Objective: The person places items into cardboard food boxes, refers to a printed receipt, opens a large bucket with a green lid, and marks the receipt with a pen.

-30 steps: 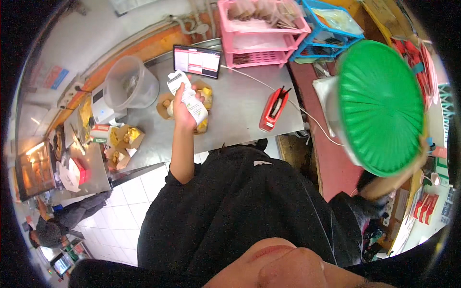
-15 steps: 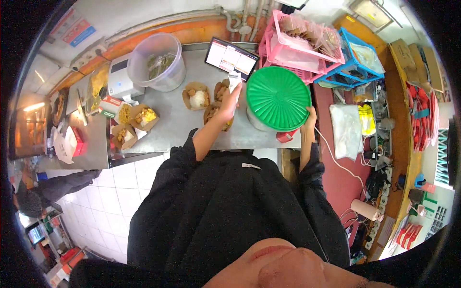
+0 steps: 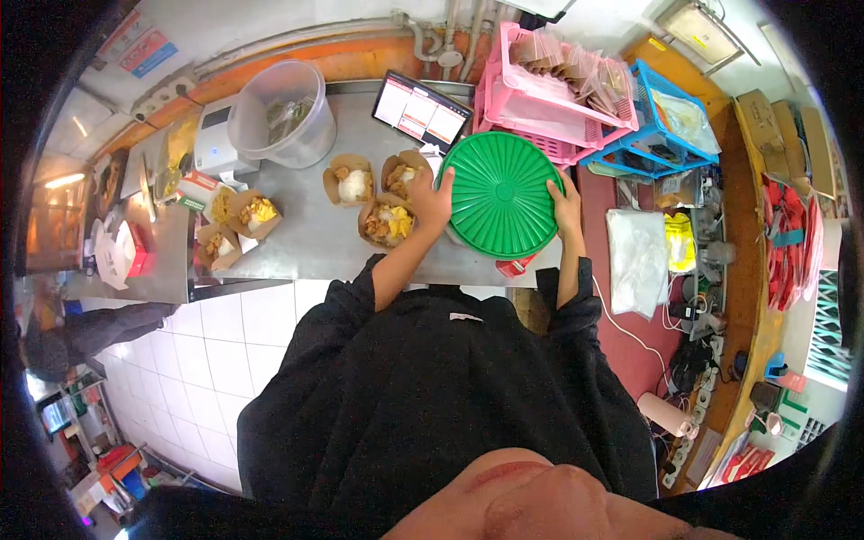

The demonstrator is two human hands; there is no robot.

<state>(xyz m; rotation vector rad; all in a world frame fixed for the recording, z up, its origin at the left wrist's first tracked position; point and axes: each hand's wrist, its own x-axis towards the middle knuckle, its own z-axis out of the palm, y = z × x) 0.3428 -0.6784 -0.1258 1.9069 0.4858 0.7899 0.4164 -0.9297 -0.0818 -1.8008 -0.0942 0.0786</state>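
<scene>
A round green ribbed lid (image 3: 504, 193) sits on a pale tub, which is mostly hidden beneath it. My right hand (image 3: 565, 205) grips the lid's right rim, fingers over the edge. At the left rim is my left hand (image 3: 430, 202), its thumb up against the lid. A narrow white strip (image 3: 432, 155), possibly paper, sticks up between that thumb and the fingers; its lower part is hidden. Left of this hand stand open brown food boxes: one with rice (image 3: 349, 178), one partly behind my fingers (image 3: 399, 174), and one with yellow and brown food (image 3: 387, 223).
A tablet (image 3: 420, 106) stands behind the lid. Pink crates (image 3: 558, 108) and a blue crate (image 3: 652, 135) are at the back right. A clear tub (image 3: 288, 126), a white printer (image 3: 216, 135) and more food boxes (image 3: 256, 214) stand left. A white cable (image 3: 621, 326) crosses the red surface.
My left hand has come down against the lid's left rim, with less of the white strip showing. My right hand has slid up along the right rim. The lid has shifted slightly toward me.
</scene>
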